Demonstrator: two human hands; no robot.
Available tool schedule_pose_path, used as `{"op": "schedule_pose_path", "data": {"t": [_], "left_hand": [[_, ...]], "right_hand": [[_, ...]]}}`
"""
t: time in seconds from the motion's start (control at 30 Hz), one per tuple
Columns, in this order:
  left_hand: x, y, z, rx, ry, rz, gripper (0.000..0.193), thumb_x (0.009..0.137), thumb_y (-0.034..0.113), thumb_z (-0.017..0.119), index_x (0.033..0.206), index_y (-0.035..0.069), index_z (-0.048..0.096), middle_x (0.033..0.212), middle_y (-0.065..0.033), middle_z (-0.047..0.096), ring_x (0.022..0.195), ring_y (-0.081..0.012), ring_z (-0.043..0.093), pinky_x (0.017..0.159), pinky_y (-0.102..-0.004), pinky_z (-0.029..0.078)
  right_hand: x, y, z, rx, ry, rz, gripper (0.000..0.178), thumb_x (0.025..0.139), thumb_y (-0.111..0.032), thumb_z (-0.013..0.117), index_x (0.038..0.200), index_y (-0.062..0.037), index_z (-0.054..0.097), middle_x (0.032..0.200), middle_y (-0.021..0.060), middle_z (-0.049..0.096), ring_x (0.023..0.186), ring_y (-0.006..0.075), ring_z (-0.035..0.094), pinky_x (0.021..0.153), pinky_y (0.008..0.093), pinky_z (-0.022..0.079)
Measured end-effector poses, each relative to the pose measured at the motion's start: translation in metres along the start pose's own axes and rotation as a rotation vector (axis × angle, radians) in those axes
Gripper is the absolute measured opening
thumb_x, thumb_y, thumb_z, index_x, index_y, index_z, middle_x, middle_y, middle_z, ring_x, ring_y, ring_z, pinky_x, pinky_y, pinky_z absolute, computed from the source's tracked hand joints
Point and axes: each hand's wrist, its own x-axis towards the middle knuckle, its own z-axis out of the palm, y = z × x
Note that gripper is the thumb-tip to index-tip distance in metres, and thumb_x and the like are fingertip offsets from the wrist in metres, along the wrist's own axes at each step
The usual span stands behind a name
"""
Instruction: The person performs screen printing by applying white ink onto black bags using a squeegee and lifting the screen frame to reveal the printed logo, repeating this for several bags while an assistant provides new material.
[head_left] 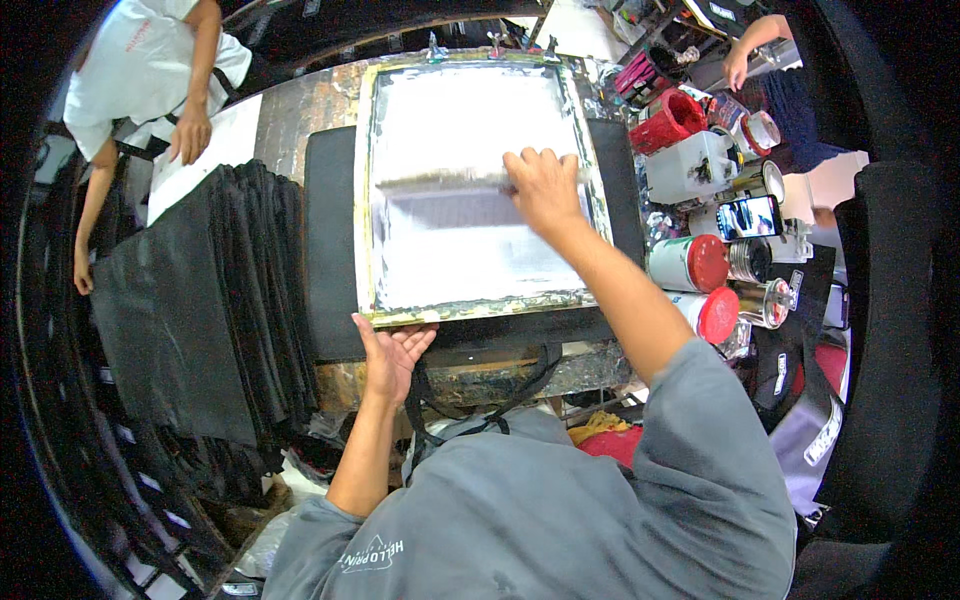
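A framed printing screen point(480, 268) with a white, ink-smeared mesh lies over a black cloth bag point(330, 240) on the worktable. My right hand point(547, 190) grips the right end of a long squeegee point(440, 182), which lies crosswise on the mesh, slightly blurred. A faint greyish patch shows through the mesh just below the blade. My left hand point(392, 355) is palm up at the screen's near left corner. Its thumb rests against the frame edge, and its fingers lie at the underside, with the tips partly hidden. The bag's dark strap point(530, 385) hangs over the table's front edge.
A pile of black cloth bags point(200, 300) stands at the left. Ink tubs with red lids point(708, 263), a red bucket point(668, 122) and a phone point(748, 217) crowd the right. Clamps point(495, 45) sit along the screen's far edge. Other people's hands point(190, 132) are at far left and far right.
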Motion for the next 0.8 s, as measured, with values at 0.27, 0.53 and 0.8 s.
{"op": "schedule_pose_path", "data": {"t": [0.27, 0.53, 0.8], "left_hand": [[0.023, 0.080, 0.024, 0.906, 0.193, -0.123, 0.066, 0.101, 0.063, 0.051, 0.090, 0.001, 0.068, 0.077, -0.0214, 0.071, 0.074, -0.0311, 0.073, 0.071, -0.0429, 0.059], [0.210, 0.129, 0.105, 1.908, 0.284, 1.268, 0.050, 0.087, 0.050, 0.077, 0.106, 0.004, 0.068, 0.103, -0.0101, 0.063, 0.100, -0.0262, 0.059, 0.088, -0.0419, 0.046], [0.203, 0.095, 0.085, 1.967, 0.236, 1.191, 0.041, 0.082, 0.042, 0.080, 0.100, 0.007, 0.068, 0.096, -0.0061, 0.062, 0.087, -0.0245, 0.058, 0.080, -0.0392, 0.046]], "right_hand": [[0.075, 0.035, -0.018, 0.093, -0.163, -0.041, 0.050, 0.076, -0.023, 0.086, 0.117, -0.0145, 0.060, 0.108, 0.0076, 0.067, 0.109, 0.0307, 0.064, 0.087, 0.0523, 0.043], [0.060, 0.025, 0.045, -0.070, 0.138, -0.068, 0.032, 0.077, -0.017, 0.079, 0.105, -0.0171, 0.063, 0.096, 0.0026, 0.064, 0.095, 0.0245, 0.063, 0.081, 0.0446, 0.042], [0.022, 0.013, 0.032, -0.054, 0.128, -0.080, 0.020, 0.081, -0.013, 0.071, 0.098, -0.0152, 0.061, 0.089, 0.0031, 0.062, 0.088, 0.0243, 0.062, 0.078, 0.0428, 0.042]]}}
